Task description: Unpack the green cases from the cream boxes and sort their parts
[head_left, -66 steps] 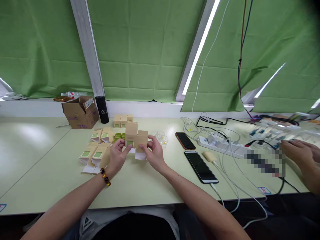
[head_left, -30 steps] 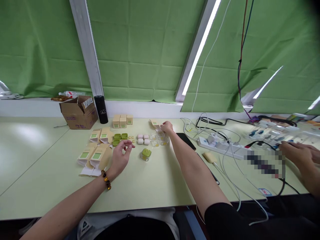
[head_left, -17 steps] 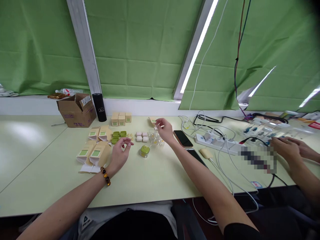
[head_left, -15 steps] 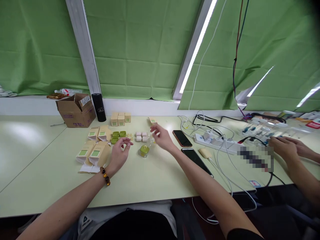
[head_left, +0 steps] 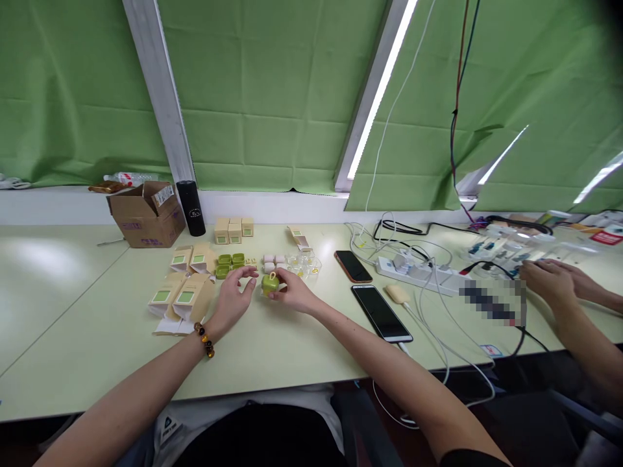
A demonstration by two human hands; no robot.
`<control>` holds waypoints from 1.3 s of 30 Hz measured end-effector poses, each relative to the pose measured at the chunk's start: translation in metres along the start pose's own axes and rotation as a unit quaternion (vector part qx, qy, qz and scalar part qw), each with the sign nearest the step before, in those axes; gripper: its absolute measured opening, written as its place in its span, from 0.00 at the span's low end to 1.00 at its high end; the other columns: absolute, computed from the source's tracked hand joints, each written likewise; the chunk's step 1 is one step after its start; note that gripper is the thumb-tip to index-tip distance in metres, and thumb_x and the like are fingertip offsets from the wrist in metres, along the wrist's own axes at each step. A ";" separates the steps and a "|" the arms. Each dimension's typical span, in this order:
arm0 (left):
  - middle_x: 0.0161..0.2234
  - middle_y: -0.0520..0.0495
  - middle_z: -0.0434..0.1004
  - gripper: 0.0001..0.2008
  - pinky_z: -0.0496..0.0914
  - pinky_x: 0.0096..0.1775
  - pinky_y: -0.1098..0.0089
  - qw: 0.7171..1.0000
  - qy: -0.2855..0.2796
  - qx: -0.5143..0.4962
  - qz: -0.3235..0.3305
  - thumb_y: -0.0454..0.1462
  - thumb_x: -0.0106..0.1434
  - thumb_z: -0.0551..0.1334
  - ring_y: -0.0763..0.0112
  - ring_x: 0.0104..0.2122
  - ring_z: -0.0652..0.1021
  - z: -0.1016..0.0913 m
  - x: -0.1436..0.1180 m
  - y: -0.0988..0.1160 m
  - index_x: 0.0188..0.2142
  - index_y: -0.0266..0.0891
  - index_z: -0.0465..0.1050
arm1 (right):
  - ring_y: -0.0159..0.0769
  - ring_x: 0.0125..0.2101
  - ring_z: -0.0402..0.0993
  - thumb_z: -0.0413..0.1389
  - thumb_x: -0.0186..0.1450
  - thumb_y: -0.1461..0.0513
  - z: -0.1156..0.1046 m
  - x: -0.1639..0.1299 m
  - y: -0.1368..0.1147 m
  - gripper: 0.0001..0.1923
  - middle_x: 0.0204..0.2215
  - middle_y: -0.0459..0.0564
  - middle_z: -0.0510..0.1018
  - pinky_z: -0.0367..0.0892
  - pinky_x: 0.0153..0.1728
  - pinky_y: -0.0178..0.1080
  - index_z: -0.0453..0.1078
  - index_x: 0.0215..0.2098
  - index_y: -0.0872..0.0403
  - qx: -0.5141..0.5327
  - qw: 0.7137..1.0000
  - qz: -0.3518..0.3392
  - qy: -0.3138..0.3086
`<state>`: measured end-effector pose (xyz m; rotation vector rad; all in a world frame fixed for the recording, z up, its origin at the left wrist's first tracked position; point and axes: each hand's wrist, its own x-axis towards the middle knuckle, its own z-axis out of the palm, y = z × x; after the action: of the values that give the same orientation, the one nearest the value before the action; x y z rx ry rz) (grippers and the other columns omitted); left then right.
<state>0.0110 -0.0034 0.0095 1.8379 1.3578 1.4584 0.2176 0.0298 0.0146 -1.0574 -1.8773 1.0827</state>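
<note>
On the pale green surface, a brown cardboard carton with raised flaps stands at far left, with a black cylindrical bottle just beside it. Nearer, four open tan paper boxes with green labels lie grouped by the left wrist. Behind, small closed tan boxes sit together; in front of them are small olive-green square cups, then pale pink rounded pieces and clear plastic cups, with an open tan card piece behind. Further right lie two dark-screened phones, a cream oval device and a white power strip amid loose cables; beyond these, a co-worker's hands rest near clear plastic trays.

The left hand is curved, thumb and fingers apart, just in front of the square cups. To its right, near but apart, the small green-lidded container with a pale loop is pinched between the thumb and fingers of the right hand, directly in front of the pink pieces.
</note>
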 end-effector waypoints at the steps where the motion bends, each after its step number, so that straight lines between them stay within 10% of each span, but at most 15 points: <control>1: 0.49 0.42 0.85 0.13 0.70 0.47 0.60 1.000 0.003 -0.004 0.003 0.42 0.70 0.63 0.57 0.51 0.80 -0.001 0.000 0.000 0.51 0.42 0.78 | 0.42 0.44 0.78 0.70 0.54 0.60 0.003 0.002 -0.001 0.23 0.43 0.47 0.80 0.74 0.46 0.44 0.72 0.47 0.50 0.070 0.997 -0.006 -0.008; 6: 0.49 0.42 0.84 0.13 0.73 0.48 0.60 0.999 0.015 -0.045 0.011 0.45 0.69 0.65 0.57 0.50 0.80 -0.003 0.001 0.005 0.49 0.44 0.82 | 0.42 0.45 0.80 0.72 0.57 0.54 0.020 -0.002 0.002 0.29 0.46 0.48 0.79 0.78 0.47 0.45 0.72 0.54 0.46 0.261 0.965 -0.032 -0.018; 24: 0.32 0.47 0.83 0.16 0.74 0.36 0.65 0.982 -0.019 -0.173 -0.078 0.51 0.63 0.69 0.64 0.33 0.78 -0.010 0.006 0.014 0.32 0.41 0.82 | 0.35 0.34 0.75 0.74 0.57 0.52 0.034 -0.012 0.006 0.27 0.42 0.49 0.76 0.79 0.30 0.39 0.74 0.51 0.47 0.267 0.960 -0.054 0.067; 32: 0.40 0.44 0.86 0.12 0.78 0.46 0.59 0.985 0.039 -0.162 -0.035 0.49 0.63 0.70 0.58 0.43 0.83 -0.006 0.004 0.013 0.33 0.44 0.83 | 0.40 0.39 0.83 0.73 0.59 0.49 0.033 -0.014 0.004 0.28 0.56 0.52 0.76 0.84 0.36 0.47 0.75 0.54 0.46 0.345 0.939 -0.012 -0.004; 39: 0.45 0.42 0.86 0.12 0.77 0.53 0.57 0.985 0.063 -0.153 0.041 0.47 0.68 0.67 0.58 0.48 0.83 -0.004 -0.001 0.017 0.39 0.43 0.84 | 0.43 0.42 0.82 0.72 0.60 0.49 0.029 -0.014 0.002 0.25 0.44 0.51 0.83 0.81 0.43 0.50 0.75 0.52 0.46 0.417 0.907 -0.039 -0.031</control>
<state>0.0150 -0.0126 0.0238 1.6439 1.0515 1.7432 0.1994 0.0088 -0.0011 -0.4407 -1.2443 1.6596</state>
